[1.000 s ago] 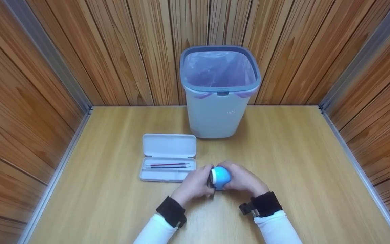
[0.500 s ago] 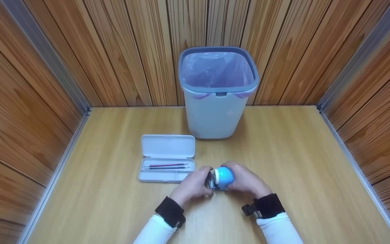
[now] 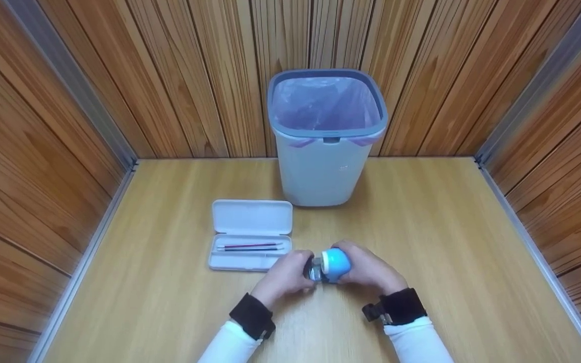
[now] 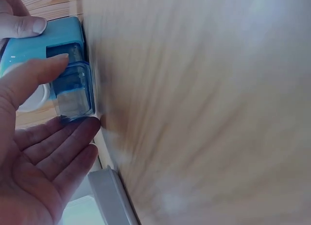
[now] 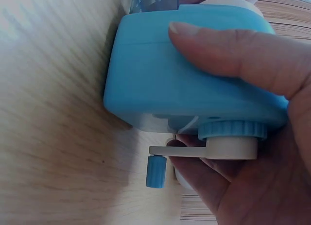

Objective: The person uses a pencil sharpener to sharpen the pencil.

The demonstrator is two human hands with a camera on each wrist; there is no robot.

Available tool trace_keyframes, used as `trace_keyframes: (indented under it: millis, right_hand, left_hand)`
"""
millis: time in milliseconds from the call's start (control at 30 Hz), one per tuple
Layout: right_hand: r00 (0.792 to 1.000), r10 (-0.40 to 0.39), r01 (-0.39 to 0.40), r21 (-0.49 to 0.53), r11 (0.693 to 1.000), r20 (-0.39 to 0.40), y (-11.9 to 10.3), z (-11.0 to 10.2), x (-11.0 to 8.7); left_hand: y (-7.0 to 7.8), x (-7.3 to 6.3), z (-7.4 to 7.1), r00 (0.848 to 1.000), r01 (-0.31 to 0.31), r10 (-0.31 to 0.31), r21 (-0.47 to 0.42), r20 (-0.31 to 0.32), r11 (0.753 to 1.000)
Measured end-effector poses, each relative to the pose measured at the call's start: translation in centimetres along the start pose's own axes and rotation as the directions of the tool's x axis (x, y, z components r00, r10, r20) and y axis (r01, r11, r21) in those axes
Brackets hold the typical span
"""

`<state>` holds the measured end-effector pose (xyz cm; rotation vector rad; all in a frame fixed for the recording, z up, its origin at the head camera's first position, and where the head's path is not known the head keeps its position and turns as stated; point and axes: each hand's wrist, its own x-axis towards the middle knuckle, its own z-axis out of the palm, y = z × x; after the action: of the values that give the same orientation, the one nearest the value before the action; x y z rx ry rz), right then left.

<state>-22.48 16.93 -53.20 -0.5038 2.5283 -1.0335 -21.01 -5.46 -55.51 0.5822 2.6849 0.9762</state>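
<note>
A light blue hand-crank pencil sharpener (image 3: 338,263) is at the front middle of the table, its body in my right hand (image 3: 371,267). In the right wrist view, the thumb lies across the sharpener's blue housing (image 5: 150,74), with the fingers round the far side; the crank (image 5: 183,151) with its blue knob (image 5: 156,171) shows below. My left hand (image 3: 285,275) pinches the clear bluish shavings drawer (image 4: 75,96) between thumb and fingers. That drawer sticks partly out of the housing towards the left, close over the tabletop.
Left of the hands lies an opened white pencil case (image 3: 252,217) holding two pencils (image 3: 250,247), one reddish and one dark. A pale waste bin (image 3: 321,171) with a grey rim and plastic liner stands behind. Wood-panelled walls (image 3: 220,75) border the table.
The sharpener's housing has shifted slightly right with my right hand, while my left hand has moved a little left. More of the clear drawer now shows between them.
</note>
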Motion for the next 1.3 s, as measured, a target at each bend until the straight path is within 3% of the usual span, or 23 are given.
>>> trace_keyframes:
  millis: [267,500,767,900,967,1033,1200,1267,1300]
  right_hand:
    - [0.997,-0.067,0.066,-0.035,0.997,-0.039,0.7,-0.3,-0.5]
    - [0.998,0.011,-0.012,-0.016,1.0,-0.063,1.0,-0.9,-1.0]
    - [0.997,0.042,-0.043,-0.017,0.999,-0.068,1.1,-1.0,-1.0]
    - [0.997,0.06,-0.061,-0.003,0.998,-0.058,1.0,-1.0,-1.0]
    - [0.997,0.06,-0.06,0.0,0.998,-0.056,1.0,-0.9,-1.0]
    - [0.996,0.061,-0.062,-0.005,0.998,-0.06,1.1,-0.8,-1.0]
    - [0.997,0.034,-0.036,-0.023,0.999,-0.072,1.1,-0.6,-1.1]
    - [0.997,0.028,-0.03,-0.027,0.999,-0.072,1.1,-0.6,-1.1]
    - [0.997,0.031,-0.033,-0.029,0.999,-0.072,1.1,-0.6,-1.1]
  left_hand:
    - [0.1,-0.8,-0.4,1.0,0.01,-0.01,0.009,-0.011,1.0]
    - [0.2,-1.7,-1.8,0.998,0.026,-0.024,0.039,-0.051,0.999]
    - [0.7,-2.4,-5.8,0.99,-0.016,0.009,-0.049,-0.141,0.999]
    - [1.5,-2.6,-8.5,0.974,-0.062,0.046,-0.068,-0.22,0.996]
    - [2.1,-2.6,-10.0,0.956,-0.107,0.092,-0.041,-0.278,0.993]
    - [2.7,-2.6,-11.5,0.926,-0.151,0.149,0.02,-0.346,0.988]
    - [4.5,-1.9,-14.8,0.806,-0.232,0.318,0.228,-0.499,0.946]
    - [5.2,-1.6,-16.1,0.769,-0.241,0.36,0.282,-0.529,0.929]
    - [5.5,-1.4,-16.7,0.758,-0.24,0.371,0.299,-0.537,0.924]
